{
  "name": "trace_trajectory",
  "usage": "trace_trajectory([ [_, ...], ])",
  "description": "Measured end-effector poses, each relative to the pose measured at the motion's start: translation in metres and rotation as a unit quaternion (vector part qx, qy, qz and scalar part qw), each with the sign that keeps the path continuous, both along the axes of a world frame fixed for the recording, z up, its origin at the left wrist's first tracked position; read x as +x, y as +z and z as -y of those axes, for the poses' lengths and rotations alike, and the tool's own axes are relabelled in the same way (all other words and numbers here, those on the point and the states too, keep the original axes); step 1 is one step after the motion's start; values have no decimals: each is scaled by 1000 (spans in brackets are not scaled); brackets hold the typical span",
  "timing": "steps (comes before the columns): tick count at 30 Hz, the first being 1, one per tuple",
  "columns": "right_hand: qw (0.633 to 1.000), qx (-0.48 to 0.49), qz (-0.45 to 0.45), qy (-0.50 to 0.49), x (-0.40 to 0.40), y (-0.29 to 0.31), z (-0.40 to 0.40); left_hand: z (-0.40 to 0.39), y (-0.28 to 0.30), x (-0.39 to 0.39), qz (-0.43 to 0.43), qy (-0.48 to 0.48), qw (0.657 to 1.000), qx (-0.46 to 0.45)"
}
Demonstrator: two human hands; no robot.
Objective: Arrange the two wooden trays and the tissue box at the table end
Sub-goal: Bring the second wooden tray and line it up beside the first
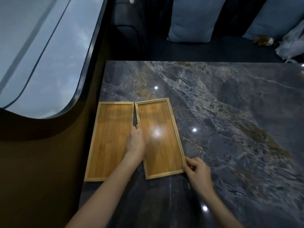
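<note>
Two long wooden trays lie side by side at the left end of the dark marble table (230, 112). The left tray (110, 139) sits along the table's left edge. The right tray (161, 142) is slightly skewed, with a thin wedge of gap between them at the far end. My left hand (135, 142) grips the right tray's left rim, between the two trays. My right hand (197, 171) pinches the right tray's near right corner. No tissue box is in view.
A curved window (41, 51) and brown wall panel (41, 162) border the table on the left. Beyond the far edge is a dark bench seat with blue-grey cushions (192, 22) and a plastic bag (291, 43).
</note>
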State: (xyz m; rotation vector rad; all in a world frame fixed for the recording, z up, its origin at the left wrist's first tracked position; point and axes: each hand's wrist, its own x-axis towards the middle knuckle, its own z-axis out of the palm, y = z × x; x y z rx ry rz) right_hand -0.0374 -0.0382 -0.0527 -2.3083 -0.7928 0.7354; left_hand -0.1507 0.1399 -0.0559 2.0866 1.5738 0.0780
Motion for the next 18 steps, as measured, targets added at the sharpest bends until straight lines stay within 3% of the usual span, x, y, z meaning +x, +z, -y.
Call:
trace_trajectory([
  [18, 1000, 24, 1, -7, -2, -12, -1, 1, 5, -1, -34, -32, 999, 24],
])
